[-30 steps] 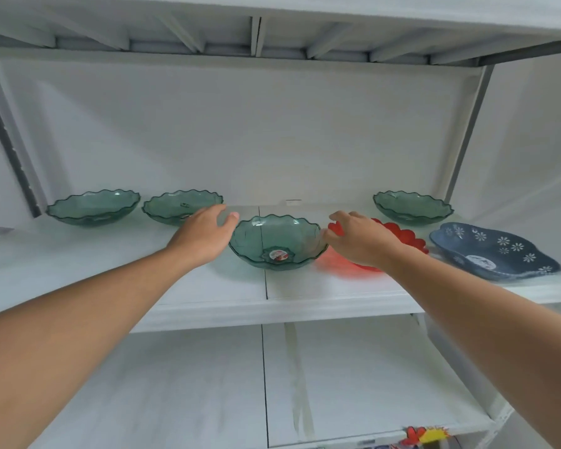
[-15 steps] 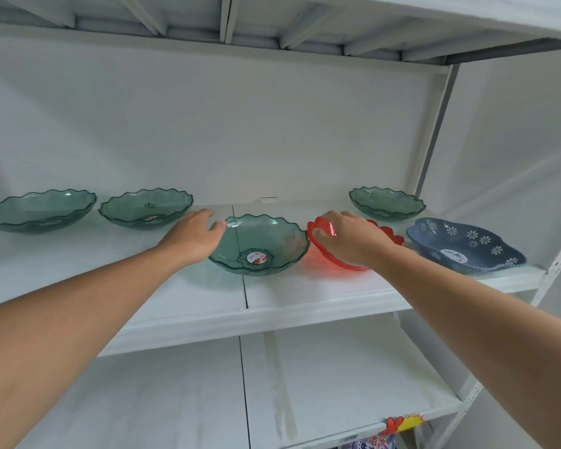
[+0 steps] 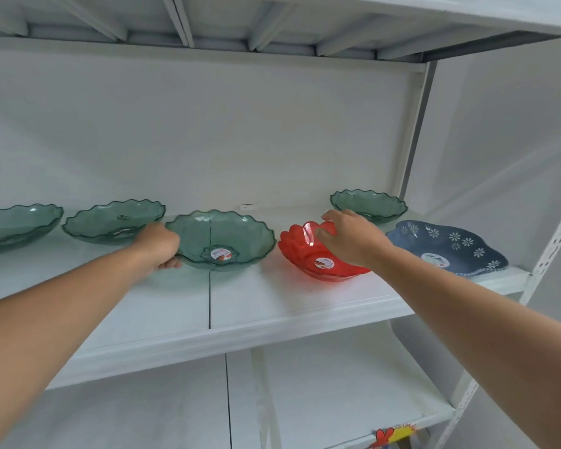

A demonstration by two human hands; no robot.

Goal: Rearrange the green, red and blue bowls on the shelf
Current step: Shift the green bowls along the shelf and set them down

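white shelf (image 3: 272, 306): each hand grips a scalloped translucent bowl, green (image 3: 221, 238), red (image 3: 308, 254).

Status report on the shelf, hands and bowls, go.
Left hand grips middle green bowl at its left rim. Right hand grips red bowl, tilted up. Blue bowl close right of red; green bowl behind.

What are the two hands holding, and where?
Left hand grips the middle green bowl by its left rim; right hand grips the red bowl by its far rim.
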